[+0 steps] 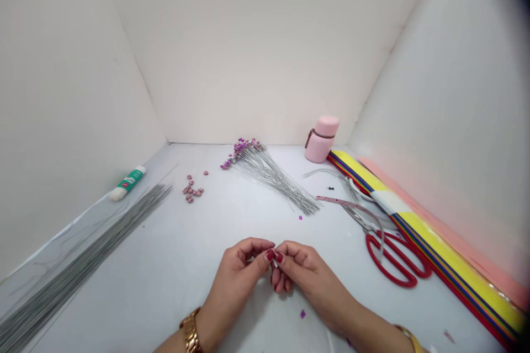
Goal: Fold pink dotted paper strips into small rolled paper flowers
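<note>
White-walled corner, pale smooth tabletop (165,303). Left hand (236,281) and right hand (310,281) together above table, fingertips pinching tiny whitish piece (274,265), too small to identify. Ahead of hands: fan of thin silver wires (269,176), purple-beaded at far ends; ahead-left, loose pink-purple beads (191,190). Far left, long grey wire bundle (83,259). Right of hands, red-handled steel scissors (397,259) beside striped yellow-and-red paper strips (439,237).

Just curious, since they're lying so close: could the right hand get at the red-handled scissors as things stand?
Probably yes: nothing stands between the right hand and the red-handled scissors, though that hand is pinching something tiny together with the left hand.
</note>
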The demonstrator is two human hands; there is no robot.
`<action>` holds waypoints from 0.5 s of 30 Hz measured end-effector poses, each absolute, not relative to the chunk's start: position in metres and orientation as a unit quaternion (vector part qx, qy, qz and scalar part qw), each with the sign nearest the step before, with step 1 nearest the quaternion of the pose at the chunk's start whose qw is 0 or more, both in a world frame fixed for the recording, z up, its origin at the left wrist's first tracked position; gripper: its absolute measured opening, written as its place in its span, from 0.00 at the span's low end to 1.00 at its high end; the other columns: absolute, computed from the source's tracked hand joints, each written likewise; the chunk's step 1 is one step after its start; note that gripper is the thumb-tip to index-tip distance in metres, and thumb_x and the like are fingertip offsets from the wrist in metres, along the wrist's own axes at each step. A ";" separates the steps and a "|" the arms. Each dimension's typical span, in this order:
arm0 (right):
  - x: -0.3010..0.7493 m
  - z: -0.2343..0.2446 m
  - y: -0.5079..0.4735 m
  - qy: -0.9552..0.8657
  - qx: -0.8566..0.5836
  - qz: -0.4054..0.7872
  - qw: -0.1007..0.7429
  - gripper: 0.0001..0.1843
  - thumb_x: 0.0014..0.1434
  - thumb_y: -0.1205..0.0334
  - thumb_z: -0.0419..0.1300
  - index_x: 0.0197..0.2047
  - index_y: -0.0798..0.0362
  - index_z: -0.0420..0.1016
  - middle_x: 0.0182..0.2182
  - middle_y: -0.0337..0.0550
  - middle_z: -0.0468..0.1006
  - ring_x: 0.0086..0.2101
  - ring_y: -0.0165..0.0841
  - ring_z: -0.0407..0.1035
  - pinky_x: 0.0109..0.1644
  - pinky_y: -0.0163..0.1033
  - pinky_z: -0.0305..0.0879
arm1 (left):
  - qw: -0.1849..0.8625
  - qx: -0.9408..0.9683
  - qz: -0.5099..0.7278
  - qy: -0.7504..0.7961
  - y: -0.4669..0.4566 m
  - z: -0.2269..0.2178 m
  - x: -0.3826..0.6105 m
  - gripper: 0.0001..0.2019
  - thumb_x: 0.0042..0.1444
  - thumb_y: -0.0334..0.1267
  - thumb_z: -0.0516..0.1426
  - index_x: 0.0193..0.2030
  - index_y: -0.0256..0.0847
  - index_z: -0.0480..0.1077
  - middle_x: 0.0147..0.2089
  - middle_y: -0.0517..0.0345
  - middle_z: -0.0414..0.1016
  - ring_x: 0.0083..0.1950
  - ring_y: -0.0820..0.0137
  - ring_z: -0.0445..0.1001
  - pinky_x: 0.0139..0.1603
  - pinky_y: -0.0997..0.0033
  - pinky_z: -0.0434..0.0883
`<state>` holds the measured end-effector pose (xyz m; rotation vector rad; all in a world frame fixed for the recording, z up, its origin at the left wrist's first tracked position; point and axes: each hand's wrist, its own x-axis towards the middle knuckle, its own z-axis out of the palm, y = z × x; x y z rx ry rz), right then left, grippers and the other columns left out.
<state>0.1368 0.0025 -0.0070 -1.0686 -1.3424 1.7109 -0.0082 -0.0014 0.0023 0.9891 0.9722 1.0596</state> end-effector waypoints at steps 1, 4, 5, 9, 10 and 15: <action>0.137 -0.007 0.002 -0.517 -0.412 0.662 0.353 0.16 0.58 0.54 0.52 0.27 0.58 0.67 0.20 0.39 0.71 0.20 0.24 0.62 0.25 0.30 0.54 | 0.643 0.438 0.461 0.426 -0.001 0.004 -0.008 0.06 0.49 0.35 0.58 0.32 0.34 0.71 0.22 0.58 0.72 0.24 0.73 0.69 0.30 0.73 0.65; 0.137 -0.009 0.002 -0.517 -0.409 0.662 0.356 0.16 0.58 0.54 0.52 0.28 0.58 0.67 0.19 0.39 0.71 0.20 0.24 0.63 0.25 0.30 0.54 | 0.649 0.437 0.459 0.421 -0.001 0.005 -0.007 0.06 0.50 0.34 0.58 0.33 0.34 0.71 0.22 0.57 0.73 0.24 0.73 0.69 0.30 0.72 0.66; 0.137 -0.009 0.002 -0.520 -0.410 0.660 0.356 0.16 0.58 0.53 0.52 0.28 0.58 0.67 0.20 0.39 0.71 0.20 0.24 0.63 0.25 0.30 0.54 | 0.653 0.433 0.458 0.420 -0.001 0.005 -0.007 0.05 0.50 0.34 0.57 0.33 0.34 0.71 0.21 0.57 0.73 0.24 0.73 0.69 0.30 0.72 0.65; 0.140 -0.009 0.002 -0.538 -0.412 0.648 0.348 0.16 0.59 0.54 0.50 0.29 0.58 0.67 0.22 0.40 0.73 0.21 0.24 0.64 0.25 0.30 0.55 | 0.666 0.401 0.450 0.438 -0.001 0.000 -0.007 0.05 0.51 0.33 0.56 0.31 0.34 0.71 0.19 0.60 0.69 0.23 0.74 0.67 0.29 0.74 0.64; 0.141 -0.008 0.002 -0.539 -0.413 0.646 0.349 0.15 0.60 0.55 0.49 0.30 0.57 0.67 0.23 0.40 0.73 0.22 0.25 0.64 0.25 0.31 0.56 | 0.666 0.390 0.450 0.449 -0.001 -0.001 -0.008 0.05 0.51 0.33 0.57 0.31 0.34 0.72 0.19 0.60 0.69 0.24 0.74 0.67 0.30 0.75 0.64; 0.143 -0.010 0.003 -0.573 -0.420 0.591 0.382 0.08 0.55 0.63 0.56 0.40 0.53 0.67 0.29 0.39 0.73 0.27 0.28 0.66 0.31 0.33 0.61 | 0.671 0.354 0.452 0.470 0.001 -0.004 -0.012 0.06 0.51 0.34 0.58 0.34 0.34 0.72 0.24 0.60 0.69 0.27 0.77 0.65 0.32 0.78 0.63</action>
